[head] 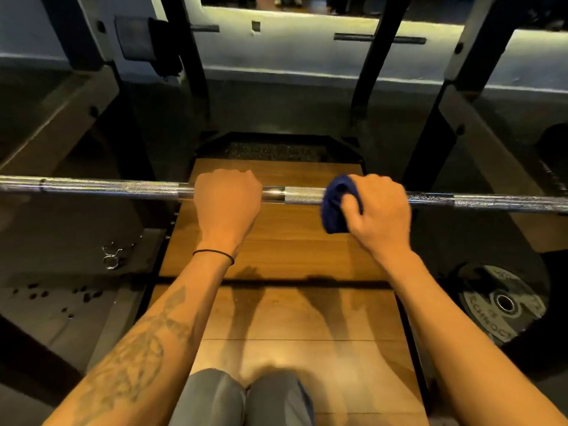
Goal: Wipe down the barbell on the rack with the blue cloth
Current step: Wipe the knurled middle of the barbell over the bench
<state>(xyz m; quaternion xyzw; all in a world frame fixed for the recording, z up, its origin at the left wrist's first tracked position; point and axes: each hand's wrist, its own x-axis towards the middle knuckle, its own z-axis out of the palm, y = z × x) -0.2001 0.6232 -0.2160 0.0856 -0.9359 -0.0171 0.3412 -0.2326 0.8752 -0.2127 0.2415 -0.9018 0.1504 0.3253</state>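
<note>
Wooden platform (292, 262) lies beneath the racked barbell (123, 187). Left hand (227, 201) clenches the rigid, heavy steel shaft; right hand (379, 207) wraps the soft, limp blue cloth (336, 207) around the knurling.

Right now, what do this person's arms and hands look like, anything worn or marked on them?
Both forearms are bare, with no sleeves in view. The left hand has a thin black band round its wrist, and a large dark tattoo runs along that forearm. The right hand and its forearm show no band, watch or marking. No rings or gloves are visible on either hand.
</note>
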